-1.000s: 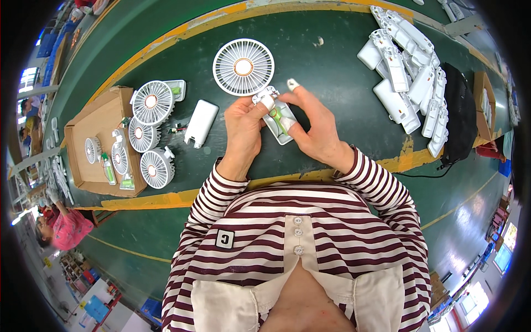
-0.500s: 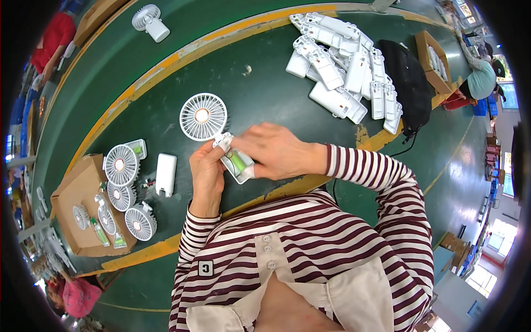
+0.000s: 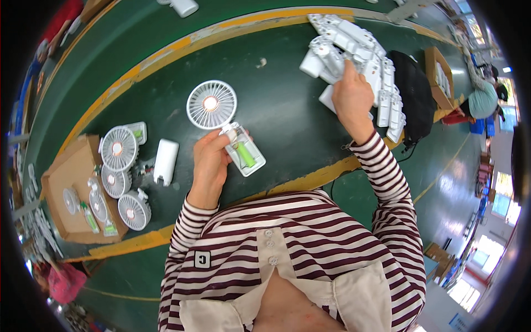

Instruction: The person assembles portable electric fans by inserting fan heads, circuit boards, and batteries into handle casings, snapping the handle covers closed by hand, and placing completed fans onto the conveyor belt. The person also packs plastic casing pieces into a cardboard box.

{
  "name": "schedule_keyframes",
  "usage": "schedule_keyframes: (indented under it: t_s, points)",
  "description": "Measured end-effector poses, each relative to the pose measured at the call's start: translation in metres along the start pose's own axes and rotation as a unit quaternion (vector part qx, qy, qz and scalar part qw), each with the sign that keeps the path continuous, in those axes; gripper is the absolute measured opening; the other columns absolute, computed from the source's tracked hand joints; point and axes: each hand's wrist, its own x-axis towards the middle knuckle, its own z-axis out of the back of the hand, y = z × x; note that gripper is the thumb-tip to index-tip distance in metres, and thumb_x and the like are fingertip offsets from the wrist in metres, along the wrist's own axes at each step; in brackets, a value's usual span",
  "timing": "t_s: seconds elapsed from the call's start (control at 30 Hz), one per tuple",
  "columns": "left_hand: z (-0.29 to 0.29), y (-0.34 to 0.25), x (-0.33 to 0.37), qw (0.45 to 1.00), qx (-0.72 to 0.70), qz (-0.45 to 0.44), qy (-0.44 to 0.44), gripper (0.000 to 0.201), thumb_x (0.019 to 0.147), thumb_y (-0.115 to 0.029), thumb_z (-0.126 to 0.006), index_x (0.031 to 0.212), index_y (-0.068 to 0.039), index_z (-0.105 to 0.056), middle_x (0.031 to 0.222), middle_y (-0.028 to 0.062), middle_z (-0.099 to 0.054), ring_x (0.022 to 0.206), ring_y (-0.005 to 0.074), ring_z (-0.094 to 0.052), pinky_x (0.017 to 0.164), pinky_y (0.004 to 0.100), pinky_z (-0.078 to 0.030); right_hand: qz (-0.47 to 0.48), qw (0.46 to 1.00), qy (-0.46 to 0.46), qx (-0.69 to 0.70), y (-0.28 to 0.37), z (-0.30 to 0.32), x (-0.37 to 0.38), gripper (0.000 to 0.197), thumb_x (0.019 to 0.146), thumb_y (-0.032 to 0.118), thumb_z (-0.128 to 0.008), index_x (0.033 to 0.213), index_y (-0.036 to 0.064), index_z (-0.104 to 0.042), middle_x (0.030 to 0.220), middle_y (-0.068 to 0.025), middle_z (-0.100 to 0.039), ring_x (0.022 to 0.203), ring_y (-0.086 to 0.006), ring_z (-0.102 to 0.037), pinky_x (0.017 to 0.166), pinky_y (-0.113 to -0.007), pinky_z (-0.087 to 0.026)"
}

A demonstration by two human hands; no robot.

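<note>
My left hand [image 3: 210, 160] is closed around a white handheld fan [image 3: 246, 164] at the joint between its round head and its handle. The handle lies open, with a green battery and some wiring inside. The fan's slatted grille [image 3: 212, 104] faces up, beyond the hand. My right hand [image 3: 354, 98] is at the pile of white plastic handle casings [image 3: 359, 50], with its fingers curled and the index finger on one casing [image 3: 330, 55]. Its other fingertips are hidden beneath the hand.
On the left, several fans [image 3: 119, 149] lie in and beside a cardboard tray [image 3: 61, 182]. A white handle casing [image 3: 165, 161] lies to their right. A black bag [image 3: 412, 99] and a cardboard box [image 3: 440, 77] stand past the pile. Other people are farther off at both sides.
My right hand has left the open fan handle and moved far right to the casing pile. My left hand keeps hold of the fan, its open handle now uncovered to view.
</note>
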Motion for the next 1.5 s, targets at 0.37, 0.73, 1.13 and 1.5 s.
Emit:
schedule_keyframes:
  t_s: [0.37, 0.73, 1.13, 1.5]
  points:
    - [0.004, 0.007, 0.005, 1.0, 0.003, 0.0, 0.018, 0.023, 0.083, -0.006, -0.053, 0.102, 0.008, -0.054, 0.093, 0.0147, -0.062, 0.084, 0.0225, -0.063, 0.074, 0.0331, -0.052, 0.063, 0.889, 0.172, 0.421, 0.072, 0.039, -0.052, 0.035, 0.07, -0.004, -0.06, 0.104, -0.0027, -0.054, 0.11, -0.0189, -0.046, 0.078, -0.0275, -0.055, 0.064, -0.03, -0.047]
    - [0.002, 0.01, 0.002, 1.0, -0.006, 0.0, 0.005, 0.021, 0.082, -0.009, -0.057, 0.098, 0.004, -0.057, 0.089, 0.0096, -0.062, 0.079, 0.0162, -0.061, 0.069, 0.0291, -0.051, 0.145, 0.952, 0.223, 0.15, 0.082, 0.06, -0.053, 0.05, 0.061, 0.013, -0.068, 0.107, -0.0009, -0.055, 0.083, -0.0105, -0.056, 0.079, -0.0275, -0.055, 0.065, -0.035, -0.046]
    - [0.0, 0.002, -0.003, 0.994, -0.106, -0.003, 0.019, 0.041, 0.089, -0.039, -0.043, 0.099, -0.001, -0.054, 0.09, 0.0088, -0.06, 0.077, 0.0172, -0.06, 0.068, 0.03, -0.049, 0.174, 0.907, 0.262, 0.28, 0.134, 0.1, -0.023, 0.038, 0.06, 0.02, -0.066, 0.091, -0.0016, -0.058, 0.068, -0.0123, -0.056, 0.057, -0.0272, -0.058, 0.05, -0.035, -0.046]
    - [0.002, 0.004, -0.002, 0.993, -0.113, -0.004, 0.018, 0.044, 0.089, -0.042, -0.04, 0.099, -0.001, -0.054, 0.09, 0.0086, -0.059, 0.076, 0.0167, -0.059, 0.067, 0.029, -0.048, 0.201, 0.912, 0.243, 0.263, 0.142, 0.082, -0.032, 0.035, 0.06, 0.021, -0.068, 0.086, 0.0001, -0.057, 0.066, -0.0109, -0.053, 0.055, -0.0269, -0.056, 0.048, -0.035, -0.046]
